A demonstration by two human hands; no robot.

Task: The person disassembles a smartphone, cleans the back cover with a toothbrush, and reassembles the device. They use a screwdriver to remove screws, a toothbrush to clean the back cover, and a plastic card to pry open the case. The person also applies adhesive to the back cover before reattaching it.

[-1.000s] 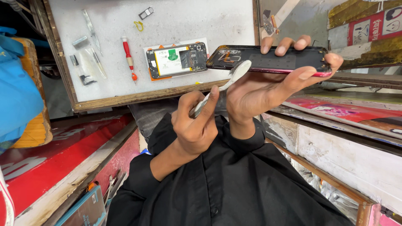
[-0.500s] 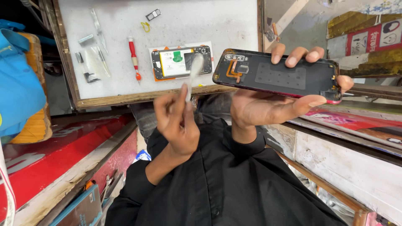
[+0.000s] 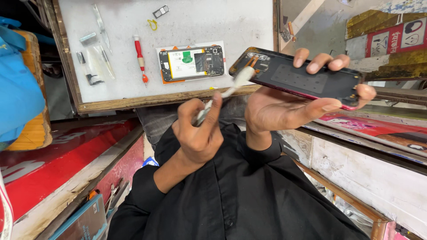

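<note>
Nearest the camera, a person in a black shirt (image 3: 231,200) works over a lap. At about 8 o'clock from the frame's middle, one hand (image 3: 198,133) is closed in a pinch around a slim white brush-like tool (image 3: 227,91), its long axis rising toward 1 o'clock, tip touching the corner of a phone back cover (image 3: 302,75). Which hand is left or right cannot be told for sure from this inverted view; by the forearms, the tool hand reads as the right hand and the cover is held in the left hand (image 3: 284,106). That hand is half open, palm cradling the cover from below, fingertips (image 3: 313,66) curled over its far edge. The dark cover lies nearly flat, inner side up, long axis running from 10 o'clock to 4 o'clock.

Beyond, at 11 o'clock, a wood-framed tray (image 3: 133,101) holds an opened phone body (image 3: 191,62), a red-handled screwdriver (image 3: 140,58), metal tweezers (image 3: 101,29) and small metal parts (image 3: 161,11), all well apart from the hands. At 9 o'clock lies blue cloth (image 3: 18,89).
</note>
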